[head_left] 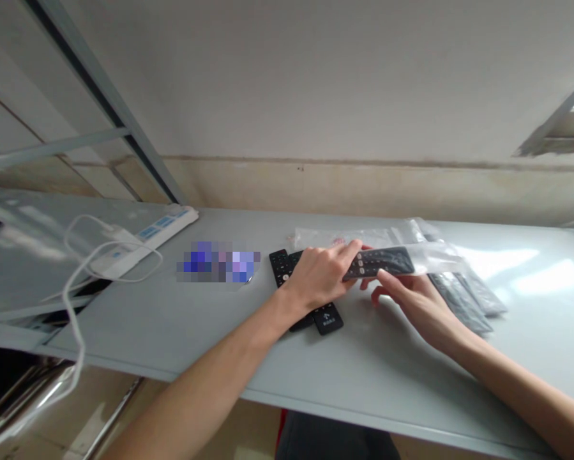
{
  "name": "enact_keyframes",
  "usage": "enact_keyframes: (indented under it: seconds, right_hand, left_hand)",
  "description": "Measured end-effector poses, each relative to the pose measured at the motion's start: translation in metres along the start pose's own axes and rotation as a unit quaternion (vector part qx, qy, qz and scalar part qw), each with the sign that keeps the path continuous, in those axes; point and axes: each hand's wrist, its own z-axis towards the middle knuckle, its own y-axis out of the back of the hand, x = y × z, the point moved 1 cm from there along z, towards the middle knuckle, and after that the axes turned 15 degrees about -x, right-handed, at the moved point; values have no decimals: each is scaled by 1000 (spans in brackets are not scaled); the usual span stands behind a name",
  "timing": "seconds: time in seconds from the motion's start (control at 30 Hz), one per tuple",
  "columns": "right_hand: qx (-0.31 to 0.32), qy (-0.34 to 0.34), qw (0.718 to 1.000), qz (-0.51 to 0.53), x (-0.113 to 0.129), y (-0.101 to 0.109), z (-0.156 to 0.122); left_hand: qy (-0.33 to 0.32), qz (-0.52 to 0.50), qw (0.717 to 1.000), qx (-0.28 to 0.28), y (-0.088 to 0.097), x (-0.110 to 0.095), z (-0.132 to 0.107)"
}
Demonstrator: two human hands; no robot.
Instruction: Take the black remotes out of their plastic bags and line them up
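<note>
My left hand (pixel 321 273) pinches the near end of a black remote control (pixel 380 261) that lies partly inside a clear plastic bag (pixel 435 257). My right hand (pixel 414 299) is under the bag and remote, its fingers curled up against them. Both are held a little above the pale table (pixel 181 326). Beneath my left hand lie two bare black remotes (pixel 325 317), side by side on the table.
Bagged remotes (pixel 463 294) lie stacked at the right, behind my right hand. Empty clear bags (pixel 334 237) lie at the back. A white power strip (pixel 147 239) with a white cable (pixel 76 300) sits at the left. A wall runs behind the table.
</note>
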Motion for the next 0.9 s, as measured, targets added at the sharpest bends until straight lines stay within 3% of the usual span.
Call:
enact_keyframes:
  seconds: [0.2, 0.37, 0.5, 0.6, 0.67, 0.8, 0.9]
  right_hand:
    - [-167, 14, 971, 171, 7, 14, 22]
    - [-255, 2, 949, 183, 4, 33, 33]
    - [-258, -13, 962, 89, -1, 44, 36]
    - [-207, 2, 977, -49, -7, 45, 39]
    - [-171, 48, 975, -134, -13, 45, 42]
    - [-172, 172, 933, -266, -29, 46, 47]
    - [-171, 206, 906, -329, -34, 46, 47]
  left_hand:
    - [-50, 14, 999, 8, -3, -2, -2]
    - [-17, 72, 996, 44, -2, 4, -1]
    - [17, 104, 992, 62, -5, 12, 1]
    - [43, 90, 994, 42, -7, 18, 2]
    - [56, 66, 996, 35, -7, 20, 2]
    - [27, -1, 998, 65, -7, 15, 0]
    - [-16, -39, 996, 84, -7, 7, -3]
